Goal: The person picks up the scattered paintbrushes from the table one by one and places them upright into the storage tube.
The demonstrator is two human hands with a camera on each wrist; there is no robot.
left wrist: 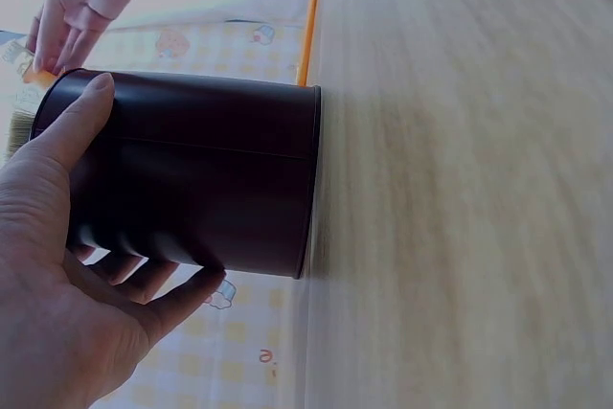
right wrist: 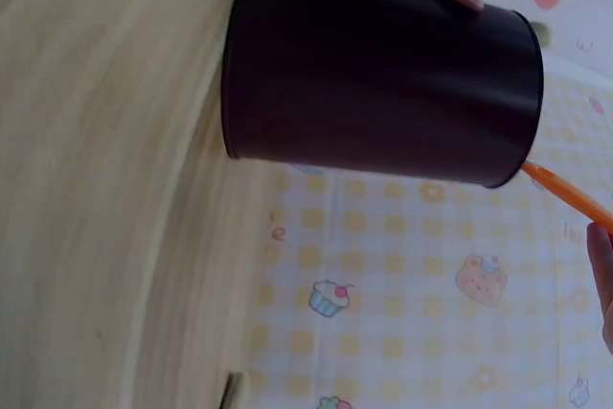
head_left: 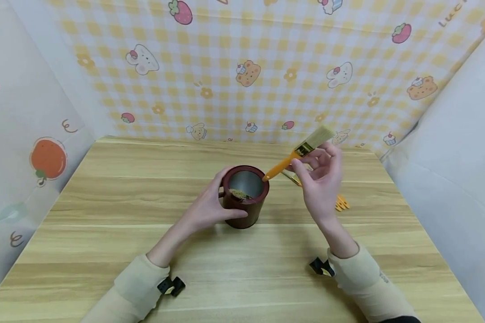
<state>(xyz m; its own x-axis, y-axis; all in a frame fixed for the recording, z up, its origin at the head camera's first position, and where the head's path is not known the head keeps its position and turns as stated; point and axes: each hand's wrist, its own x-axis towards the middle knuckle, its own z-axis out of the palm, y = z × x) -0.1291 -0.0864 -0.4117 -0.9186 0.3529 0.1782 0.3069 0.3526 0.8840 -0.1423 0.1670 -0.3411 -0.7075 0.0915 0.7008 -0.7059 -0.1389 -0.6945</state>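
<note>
A dark brown canister [head_left: 242, 215] with a wide maroon rim and a side handle stands upright on the wooden table. My left hand [head_left: 210, 207] grips its side, thumb [left wrist: 81, 122] across the front and fingers round the far side. Bristles [head_left: 239, 194] show inside the mouth. Over the canister's right side, my right hand [head_left: 321, 179] pinches a paintbrush [head_left: 283, 167] by its orange handle near the metal ferrule. That brush is tilted, pale bristles up and to the right, its handle end right at the rim. The right wrist view shows the orange handle [right wrist: 570, 195] beside the canister's top edge.
More paintbrushes lie on the table behind and under the right hand, with orange handle ends [head_left: 341, 204] and one bristle head [head_left: 292, 177] showing. A yellow checked cloth [head_left: 226, 89] hangs along the table's back edge, and white sheets [head_left: 456, 134] stand at both sides.
</note>
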